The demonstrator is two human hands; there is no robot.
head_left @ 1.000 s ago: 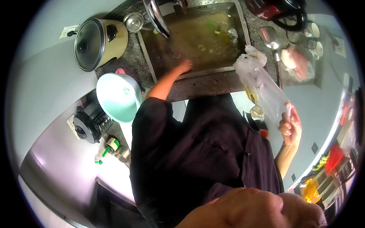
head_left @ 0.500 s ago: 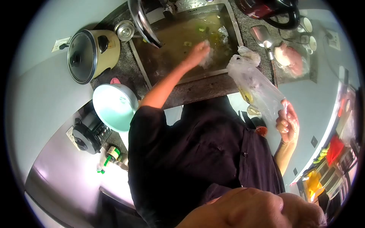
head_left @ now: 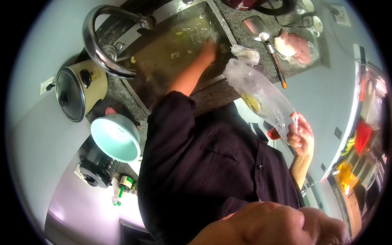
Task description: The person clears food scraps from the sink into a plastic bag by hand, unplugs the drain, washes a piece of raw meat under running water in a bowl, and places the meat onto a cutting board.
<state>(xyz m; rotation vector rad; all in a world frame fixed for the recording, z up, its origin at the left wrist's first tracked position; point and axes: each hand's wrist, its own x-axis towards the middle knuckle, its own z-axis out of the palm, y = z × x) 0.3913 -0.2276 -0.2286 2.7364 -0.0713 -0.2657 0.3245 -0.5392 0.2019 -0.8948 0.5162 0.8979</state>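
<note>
My left hand (head_left: 208, 51) reaches into the far part of the sink (head_left: 222, 30), which holds murky water with floating scraps. It is smeared by motion beside splashing water and something clear, so its fingers cannot be made out. At the right, my right hand (head_left: 301, 134) is closed around the gathered end of a clear plastic bag (head_left: 265, 92). The bag stretches from the sink's front corner toward me, and something yellow shows in or behind it. A crumpled piece of clear plastic (head_left: 246, 54) lies on the counter by that corner.
A curved faucet (head_left: 92, 38) arches over the sink's left side. Right of the sink lie a spatula (head_left: 271, 51) and raw meat (head_left: 296, 47) on plastic, near cups (head_left: 316, 25). At the left stand a rice cooker (head_left: 75, 90) and a pale green basin (head_left: 116, 139).
My left hand has moved farther toward the back of the sink, and the water there is now splashing. My right hand keeps its hold on the plastic bag. The view has turned and shifted.
</note>
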